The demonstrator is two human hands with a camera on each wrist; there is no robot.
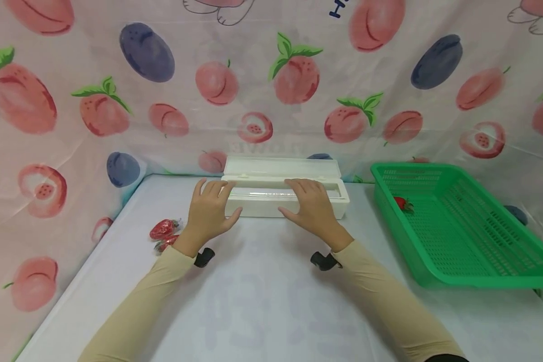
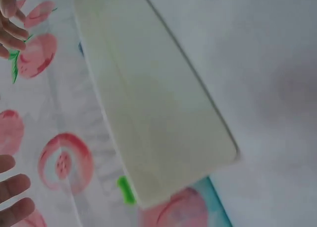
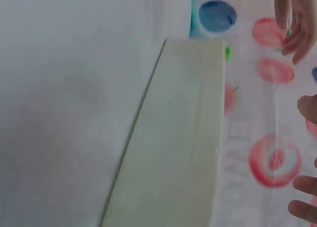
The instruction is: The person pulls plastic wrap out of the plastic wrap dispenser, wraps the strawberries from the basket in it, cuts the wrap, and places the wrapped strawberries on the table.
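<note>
A long white cling film dispenser (image 1: 285,207) sits at the back of the table with its lid (image 1: 282,167) raised. Inside it lies a roll of clear film (image 1: 264,192). My left hand (image 1: 209,211) hovers at the dispenser's left part, fingers spread and thumb pointing inward. Over the right part is my right hand (image 1: 313,207), likewise with straight, parted fingers. Neither hand holds anything. Both wrist views show the smooth front of the dispenser (image 2: 153,103), with fingertips (image 3: 303,211) at the frame edge.
Two red strawberries (image 1: 164,229) in clear wrap lie left of my left forearm. On the right stands a green plastic basket (image 1: 427,261) holding a strawberry (image 1: 402,203). Behind the table hangs a fruit-print cloth (image 1: 298,125).
</note>
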